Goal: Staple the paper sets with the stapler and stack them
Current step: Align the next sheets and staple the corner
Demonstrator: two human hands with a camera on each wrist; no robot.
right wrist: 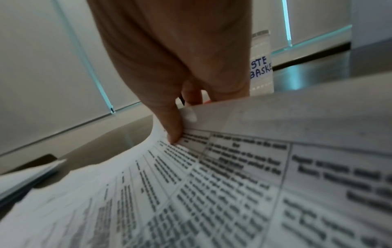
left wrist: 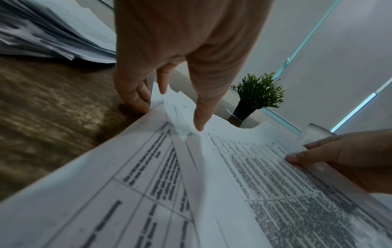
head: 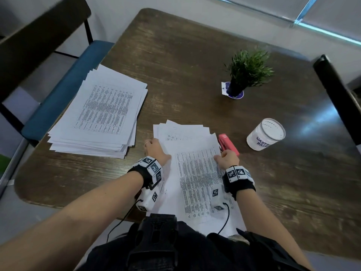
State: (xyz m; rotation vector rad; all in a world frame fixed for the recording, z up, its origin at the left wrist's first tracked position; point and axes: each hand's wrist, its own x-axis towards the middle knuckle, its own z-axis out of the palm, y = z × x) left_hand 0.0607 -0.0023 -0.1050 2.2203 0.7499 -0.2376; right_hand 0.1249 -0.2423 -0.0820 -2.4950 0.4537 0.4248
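My right hand (head: 227, 156) pinches the paper set (head: 197, 173) edge, left hand (head: 156, 148) flat-fingered on it; stapler (head: 228, 144) touches right hand, just beyond.

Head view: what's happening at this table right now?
A person is squaring up a loose paper set in front of them. The left hand holds its left edge, fingers pressing on the sheets; the right hand pinches the right edge. The pink stapler lies untouched just beyond the right hand. A larger paper stack sits to the left on the wooden table. Nothing is being stapled yet.
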